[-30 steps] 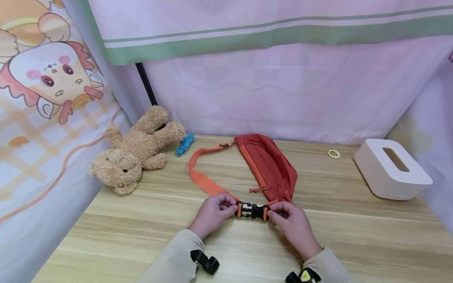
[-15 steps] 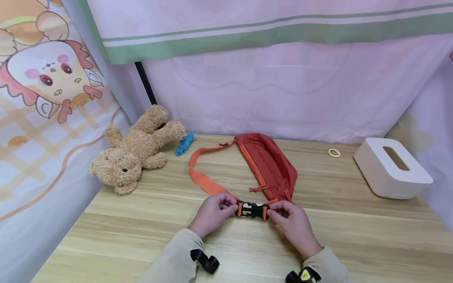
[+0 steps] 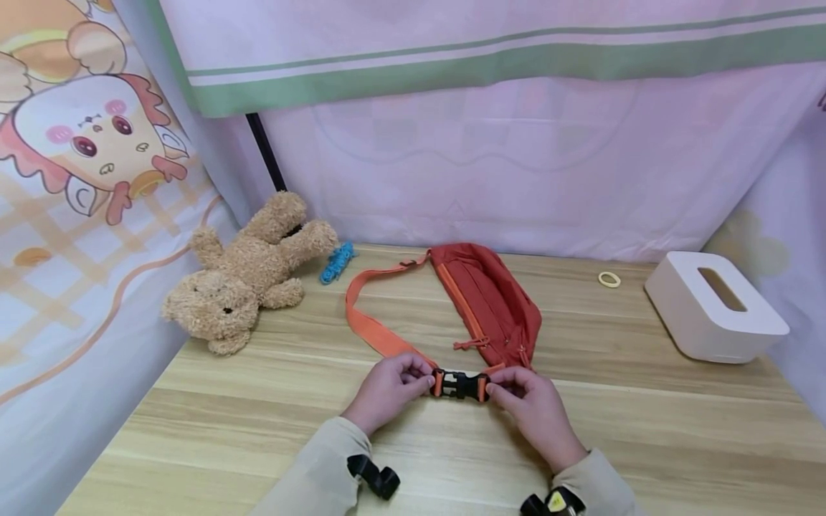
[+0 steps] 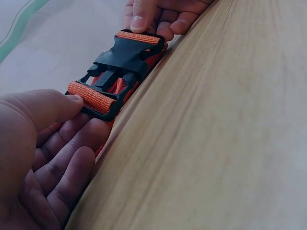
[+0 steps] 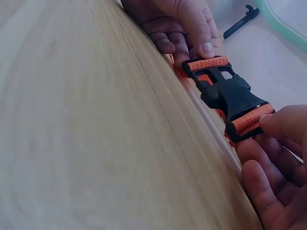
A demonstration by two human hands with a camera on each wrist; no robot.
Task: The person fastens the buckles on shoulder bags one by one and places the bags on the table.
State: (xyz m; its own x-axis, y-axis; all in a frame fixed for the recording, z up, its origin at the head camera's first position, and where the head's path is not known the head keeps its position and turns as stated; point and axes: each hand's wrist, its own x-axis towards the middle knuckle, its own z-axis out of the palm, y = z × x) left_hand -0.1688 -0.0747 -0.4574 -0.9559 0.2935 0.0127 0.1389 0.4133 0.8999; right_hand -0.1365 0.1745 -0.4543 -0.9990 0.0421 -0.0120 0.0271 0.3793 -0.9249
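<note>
While we hold the black buckle (image 3: pixel 461 385) low in the middle of the head view, just above the worktop (image 3: pixel 645 430), our left hand (image 3: pixel 387 390) pinches its left end and our right hand (image 3: pixel 532 405) pinches its right end, each grip clamped on the orange webbing loop there. From the wrist views, the two halves look seated together, the prongs showing in the side slots, so we judge the clasp joined. The orange strap (image 3: pixel 371 326) loops up and left of centre to the red waist bag (image 3: pixel 490 304), which lies flat on the worktop near the middle. To do this well, we should keep both halves in one straight line, press from the ends rather than the sides, and keep fingertips off the prongs so they can spring fully. A teddy bear (image 3: pixel 245 276) lies at the left, a white tissue box (image 3: pixel 713 308) at the right, a small yellow ring (image 3: pixel 609 279) beside it.
</note>
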